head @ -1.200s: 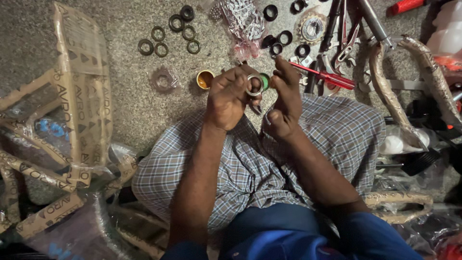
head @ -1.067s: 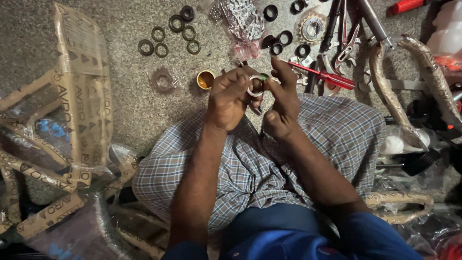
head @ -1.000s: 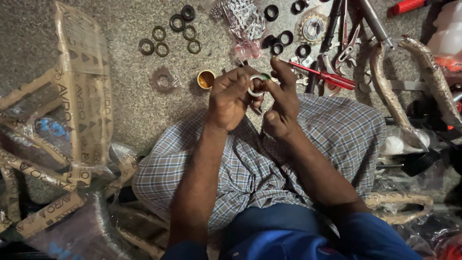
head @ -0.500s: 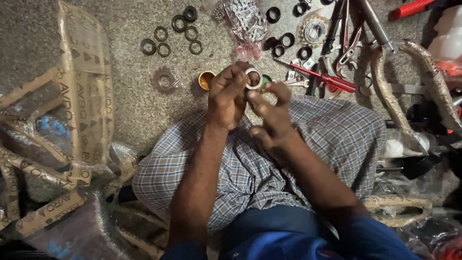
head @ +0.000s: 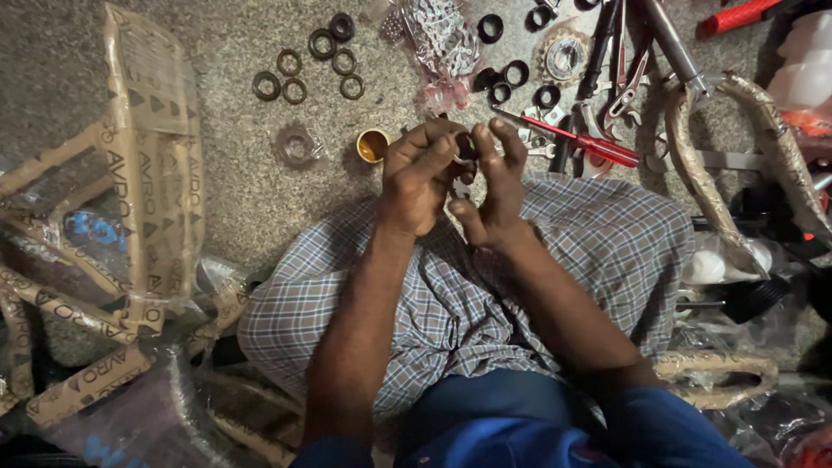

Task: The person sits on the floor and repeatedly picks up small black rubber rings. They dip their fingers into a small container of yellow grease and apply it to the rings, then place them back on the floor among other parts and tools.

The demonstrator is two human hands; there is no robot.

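Both hands' grip (left (head: pixel 420 178), right (head: pixel 494 195)) pinches a small ring (head: pixel 464 149).

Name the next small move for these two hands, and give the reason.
Probably the best move is to part the fingers a little and turn the small ring toward the camera. Both the left hand and the right hand close around it above the checked cloth, so it is almost hidden and its state cannot be judged. The small yellow cup sits just to the left on the floor.
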